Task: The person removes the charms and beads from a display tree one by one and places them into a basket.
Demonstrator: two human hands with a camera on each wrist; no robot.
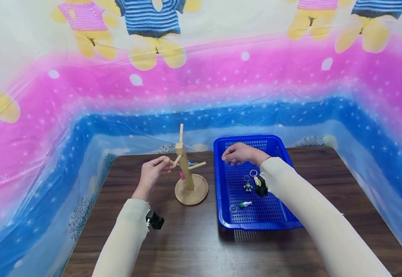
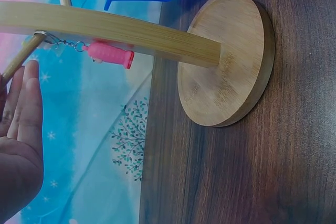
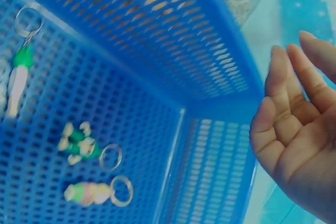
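My left hand (image 1: 152,173) pinches the outer end of a peg (image 2: 23,59) on a wooden stand (image 1: 187,175) with a round base. On that peg, near the post, hangs a pink keychain (image 2: 109,54) by its metal ring. Something light blue (image 1: 192,164) shows behind the post, partly hidden. Over the left part of a blue basket (image 1: 219,192) hovers my right hand (image 1: 240,154), its fingers loosely bent and holding nothing. In the basket lie a green-and-white long keychain (image 3: 20,85), a green-and-white figure keychain (image 3: 79,142) and a yellow, pink and green keychain (image 3: 86,193).
The stand and the basket are side by side on a dark wooden table (image 1: 187,238). A patterned cloth (image 1: 201,84) hangs behind the table and along its sides. More pegs, such as a right-hand peg (image 1: 198,165), stick out from the post.
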